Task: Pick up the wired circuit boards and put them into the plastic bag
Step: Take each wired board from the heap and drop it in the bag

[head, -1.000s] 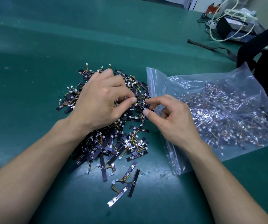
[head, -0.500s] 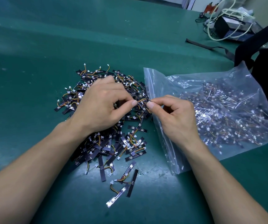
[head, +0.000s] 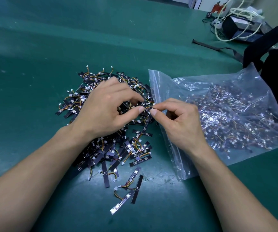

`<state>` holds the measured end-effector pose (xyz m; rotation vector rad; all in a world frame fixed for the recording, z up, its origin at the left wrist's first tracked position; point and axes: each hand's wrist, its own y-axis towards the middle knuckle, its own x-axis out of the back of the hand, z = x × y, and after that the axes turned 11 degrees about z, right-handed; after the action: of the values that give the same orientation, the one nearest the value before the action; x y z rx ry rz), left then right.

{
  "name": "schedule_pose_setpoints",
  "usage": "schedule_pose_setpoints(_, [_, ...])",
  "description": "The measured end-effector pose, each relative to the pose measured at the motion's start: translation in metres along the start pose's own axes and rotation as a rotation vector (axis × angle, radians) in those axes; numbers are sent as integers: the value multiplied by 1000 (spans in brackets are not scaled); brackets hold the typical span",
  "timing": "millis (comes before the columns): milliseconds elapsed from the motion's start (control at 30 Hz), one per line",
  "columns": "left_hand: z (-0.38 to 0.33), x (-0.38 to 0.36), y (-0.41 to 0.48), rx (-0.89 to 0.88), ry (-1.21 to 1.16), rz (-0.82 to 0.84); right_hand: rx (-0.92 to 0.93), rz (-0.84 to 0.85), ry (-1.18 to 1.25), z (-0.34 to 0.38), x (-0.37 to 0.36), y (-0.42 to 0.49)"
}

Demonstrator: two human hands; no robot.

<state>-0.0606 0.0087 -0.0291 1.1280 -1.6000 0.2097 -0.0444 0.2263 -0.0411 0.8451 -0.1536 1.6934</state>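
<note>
Wired circuit board [head: 147,105], long axis approx. L–R, pinched betw. left hand [head: 108,108] & right hand [head: 181,122], just beside plastic bag [head: 168,87] mouth, right hand nearer.

— How do your arms lie?
— Both forearms are bare. They come in from the lower corners and angle toward each other, nearly meeting at the fingertips.
— And the left?
— My left hand [head: 108,111] is palm down with the knuckles up. Thumb and forefinger pinch one end of a wired circuit board [head: 147,105], and the other fingers curl over beside them.
— The right?
— My right hand [head: 180,121] faces it, wrist bent slightly inward. Its thumb and forefinger pinch the other end of what looks like the same piece, and the remaining fingers fold toward the palm. The two thumbs are just beside each other.
</note>
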Motion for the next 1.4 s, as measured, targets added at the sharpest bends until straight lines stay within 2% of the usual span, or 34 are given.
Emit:
schedule_pose_setpoints(167, [2, -2, 0, -69, 31, -7, 31, 32, -50, 2, 0, -1])
schedule_pose_setpoints(500, [0, -1, -1, -62, -15, 4, 92, 15, -85, 1, 1, 0])
schedule_pose_setpoints(1167, [-2, 0, -1, -62, -35, -7, 108, 11, -85, 2, 1, 0])
schedule_pose_setpoints(1400, [0, -2, -1, -84, -18, -39, 58, 8, -44, 4, -1, -1])
